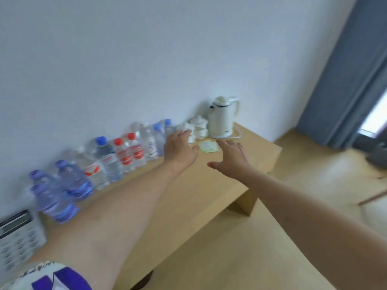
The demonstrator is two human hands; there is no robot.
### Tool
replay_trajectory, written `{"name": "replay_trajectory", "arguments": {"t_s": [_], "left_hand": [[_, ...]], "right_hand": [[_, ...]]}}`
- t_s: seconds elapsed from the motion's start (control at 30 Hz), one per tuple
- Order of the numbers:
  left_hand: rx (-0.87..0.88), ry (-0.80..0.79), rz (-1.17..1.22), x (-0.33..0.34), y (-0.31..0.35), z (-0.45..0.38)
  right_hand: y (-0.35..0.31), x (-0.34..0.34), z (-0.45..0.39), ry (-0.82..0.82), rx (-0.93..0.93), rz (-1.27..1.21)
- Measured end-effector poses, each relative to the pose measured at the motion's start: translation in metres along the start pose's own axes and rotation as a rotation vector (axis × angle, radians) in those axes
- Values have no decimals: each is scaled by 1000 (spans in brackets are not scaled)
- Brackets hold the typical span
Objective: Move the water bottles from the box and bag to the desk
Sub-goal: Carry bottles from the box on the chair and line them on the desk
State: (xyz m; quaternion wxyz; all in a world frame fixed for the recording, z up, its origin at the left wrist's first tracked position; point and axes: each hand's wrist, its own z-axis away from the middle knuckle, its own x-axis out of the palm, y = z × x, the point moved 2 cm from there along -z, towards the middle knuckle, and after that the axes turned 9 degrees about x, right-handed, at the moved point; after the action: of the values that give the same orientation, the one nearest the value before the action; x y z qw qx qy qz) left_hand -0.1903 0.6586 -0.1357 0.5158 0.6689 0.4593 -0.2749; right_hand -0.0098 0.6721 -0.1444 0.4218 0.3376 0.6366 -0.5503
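Several water bottles stand in a row along the wall on the light wooden desk (188,197). Blue-tinted ones (56,199) are at the left, red-capped ones (129,151) in the middle, and clear ones with blue caps (159,137) toward the right. My left hand (180,151) hovers over the desk just right of the row's far end, fingers apart, holding nothing. My right hand (230,160) is stretched out beside it, palm down and empty. The whole view is blurred. No box or bag shows.
A white electric kettle (223,117) stands at the desk's far right end, with white lidded cups (199,126) beside it and a small green card (208,146) in front. A white telephone (16,237) sits at the left edge. A grey curtain (351,80) hangs at the right.
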Motion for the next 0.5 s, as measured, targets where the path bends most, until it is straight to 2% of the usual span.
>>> {"name": "replay_trajectory", "arguments": {"t_s": [0.23, 0.5], "left_hand": [[310, -250, 66, 131, 205, -29], [726, -483, 187, 248, 430, -6]], "right_hand": [[200, -95, 44, 135, 367, 69], [377, -170, 128, 268, 831, 94]]}}
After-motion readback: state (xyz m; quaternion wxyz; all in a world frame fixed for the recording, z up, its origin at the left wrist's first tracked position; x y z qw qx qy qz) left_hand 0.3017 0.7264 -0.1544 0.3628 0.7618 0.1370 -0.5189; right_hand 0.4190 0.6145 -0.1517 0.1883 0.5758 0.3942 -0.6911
